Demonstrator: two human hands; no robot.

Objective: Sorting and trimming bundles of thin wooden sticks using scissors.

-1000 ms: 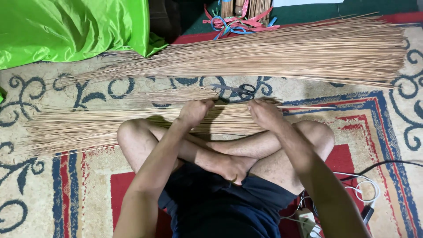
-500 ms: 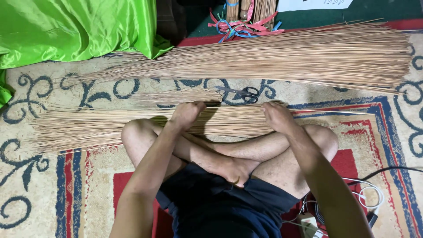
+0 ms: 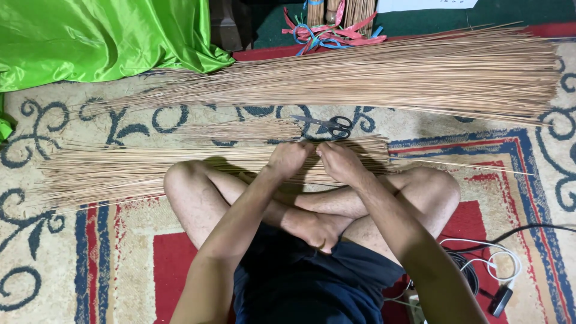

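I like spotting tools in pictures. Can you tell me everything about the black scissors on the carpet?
The black-handled metal scissors lie flat on the patterned cream and blue carpet. The two round black loops sit at the right, and the grey blades point left and look nearly closed. They rest between the big far bundle of thin tan sticks and the nearer bundle of thin tan sticks, just beyond both hands. Neither the left hand nor the right hand touches them.

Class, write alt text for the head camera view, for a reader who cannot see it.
A person sits cross-legged on a patterned carpet, left hand and right hand close together on a flat bundle of thin sticks laid across the knees. Black scissors and a larger stick pile lie beyond, green cloth at the upper left.
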